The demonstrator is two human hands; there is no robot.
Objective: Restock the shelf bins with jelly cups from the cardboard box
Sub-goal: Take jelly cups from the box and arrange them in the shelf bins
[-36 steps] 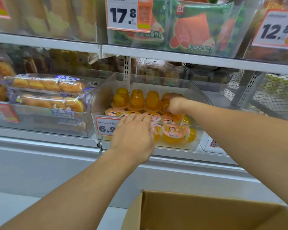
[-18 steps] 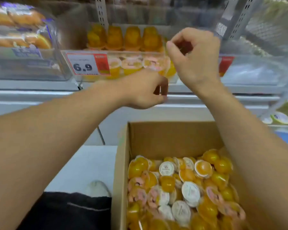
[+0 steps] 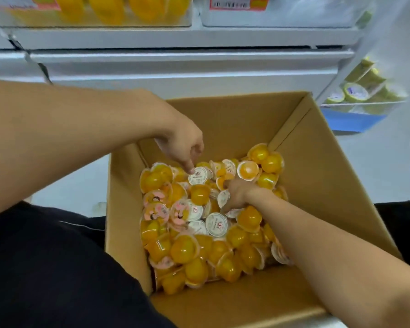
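A: Where are the jelly cups (image 3: pixel 200 223)?

B: Heaped in the open cardboard box (image 3: pixel 317 176), which sits low in the near part of the scene; they fill its floor from the left wall toward the right; most show orange jelly, some lie with white or pink printed lids up.

A: And the left hand (image 3: pixel 184 144)?

B: Reaching down at the far left of the heap; its fingers are loosely curled and point downward, with a fingertip on or just above a white-lidded cup (image 3: pixel 197 175); it grips nothing that I can see.

A: The right hand (image 3: pixel 238 194)?

B: Lower, in the middle of the heap, fingers spread and pushed down among the cups; whether they have closed on one I cannot tell, since the tips are buried.

A: Anything beyond the box?

B: On the far side runs a white shelf edge (image 3: pixel 175 58); above it, at the top left, a clear bin (image 3: pixel 100 20) holds more orange cups, blurred; a price label (image 3: pixel 237 3) hangs to its right; far right, a rack holds pale green-lidded cups (image 3: pixel 355 92); dark clothing (image 3: pixel 57 268) fills the near left.
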